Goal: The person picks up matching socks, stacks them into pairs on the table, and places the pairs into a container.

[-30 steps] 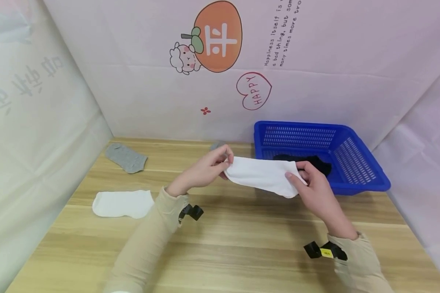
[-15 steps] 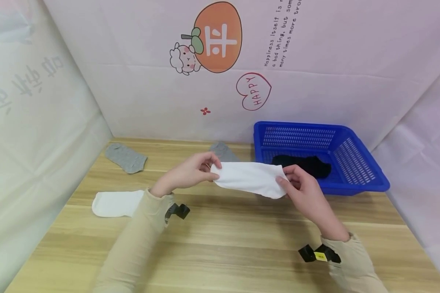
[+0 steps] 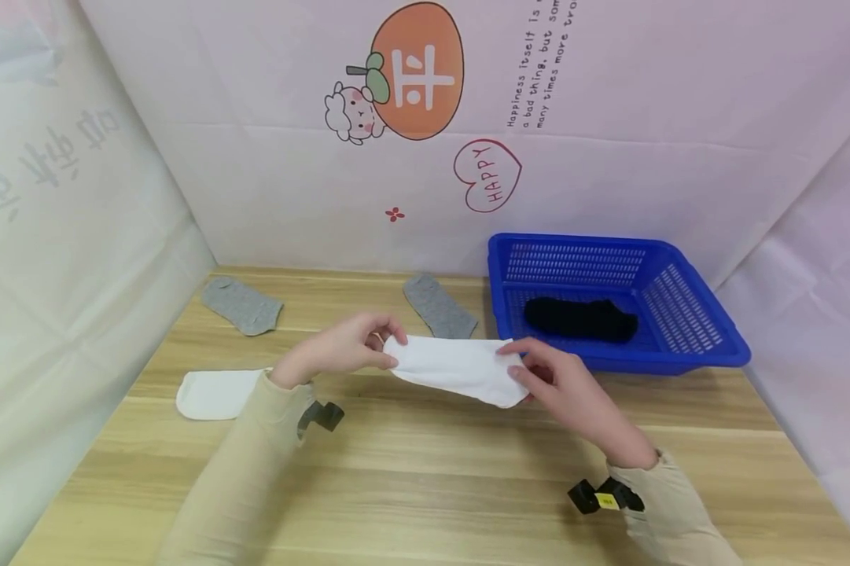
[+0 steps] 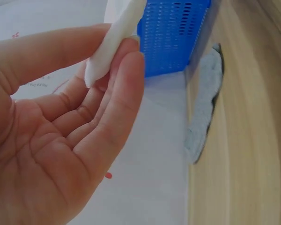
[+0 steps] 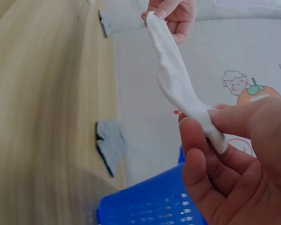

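Observation:
A white sock [image 3: 456, 367] is stretched sideways between both hands, held above the table. The left hand [image 3: 350, 343] pinches its toe end between thumb and fingers; in the left wrist view that white end [image 4: 105, 56] sits between them. At the other end, the right hand [image 3: 562, 385] pinches the sock near its opening. A second white sock [image 3: 219, 393] lies flat at the left, partly covered by the left forearm. Behind the hands lies a grey sock [image 3: 440, 308], and another grey sock [image 3: 242, 305] rests at the far left.
A blue plastic basket [image 3: 704, 362] stands at the back right, with a black sock bundle [image 3: 580, 318] inside. The wooden table [image 3: 410, 487] meets a printed white backdrop [image 3: 290, 196] along its back edge.
Both hands have moved left and toward the person with the white sock. The middle grey sock and the black bundle in the basket have come into fuller view.

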{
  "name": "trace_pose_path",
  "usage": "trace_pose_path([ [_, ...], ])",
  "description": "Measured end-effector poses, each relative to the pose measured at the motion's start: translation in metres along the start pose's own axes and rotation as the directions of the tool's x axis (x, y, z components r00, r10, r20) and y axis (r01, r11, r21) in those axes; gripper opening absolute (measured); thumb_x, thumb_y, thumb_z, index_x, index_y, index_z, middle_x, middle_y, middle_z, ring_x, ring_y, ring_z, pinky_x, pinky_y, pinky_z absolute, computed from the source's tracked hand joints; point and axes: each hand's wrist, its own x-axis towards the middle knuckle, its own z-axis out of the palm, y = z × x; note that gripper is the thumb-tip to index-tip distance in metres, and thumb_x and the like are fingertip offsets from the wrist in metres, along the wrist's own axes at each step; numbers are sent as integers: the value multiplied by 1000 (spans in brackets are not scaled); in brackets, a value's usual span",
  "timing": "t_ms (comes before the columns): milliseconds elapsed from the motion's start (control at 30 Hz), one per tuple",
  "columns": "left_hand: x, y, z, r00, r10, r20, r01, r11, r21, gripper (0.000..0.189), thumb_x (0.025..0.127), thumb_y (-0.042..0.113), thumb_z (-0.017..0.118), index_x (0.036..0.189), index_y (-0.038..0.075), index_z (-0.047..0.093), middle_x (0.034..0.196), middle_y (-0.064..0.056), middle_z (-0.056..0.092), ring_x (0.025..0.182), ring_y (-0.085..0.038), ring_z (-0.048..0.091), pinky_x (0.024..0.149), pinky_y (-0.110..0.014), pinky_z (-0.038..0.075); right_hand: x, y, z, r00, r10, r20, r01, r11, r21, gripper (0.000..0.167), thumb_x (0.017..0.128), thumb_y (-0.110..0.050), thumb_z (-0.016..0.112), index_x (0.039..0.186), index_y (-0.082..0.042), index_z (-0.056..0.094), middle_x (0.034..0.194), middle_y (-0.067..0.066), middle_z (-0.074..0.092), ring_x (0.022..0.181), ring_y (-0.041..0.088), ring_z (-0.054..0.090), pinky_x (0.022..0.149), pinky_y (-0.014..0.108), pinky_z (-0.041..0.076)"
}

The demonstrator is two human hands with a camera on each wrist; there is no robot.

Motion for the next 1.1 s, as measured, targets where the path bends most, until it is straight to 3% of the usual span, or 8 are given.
trace_pose_path([
  [133,-4,-5,3,1000,3,29,-2,1000,-15,26,89,-3,74,111,-2,62,101,-12,63,78,-17,57,78,-31,51,1,5,6,999,12,37,-10,998,-57,26,102,-12,66,127,-17,67,67,-5,49,56,12,49,51,27,44],
  [267,-7,-14,7,998,28,60,-27,1000,-8,23,89,-3,72,111,1,64,95,-7,60,74,-15,52,75,-29,49,1,10,11,999,9,51,-4,996,-86,28,99,-10,68,127,-13,68,69,-6,46,54,8,40,50,25,37],
  [533,-11,-27,18,994,-36,104,35,999,6,22,89,-2,73,110,4,69,94,-2,62,75,-16,52,72,-28,48,0,21,21,995,28,96,-15,991,-134,31,98,-8,70,129,-9,68,71,-8,53,56,7,45,50,24,40],
  [733,-10,-35,27,988,-73,134,65,996,63,22,87,-2,76,107,2,69,95,-10,62,77,-13,51,73,-27,48,0,30,31,988,50,149,-27,988,-153,33,97,-7,70,129,-6,67,71,-8,50,58,7,45,51,24,41],
  [1100,-6,-44,31,984,-130,122,115,986,122,12,89,8,77,99,4,71,71,2,52,63,-9,47,61,-24,41,2,36,46,983,49,179,-13,980,-196,34,96,-6,70,129,-4,67,72,-9,49,65,7,47,59,26,43],
])
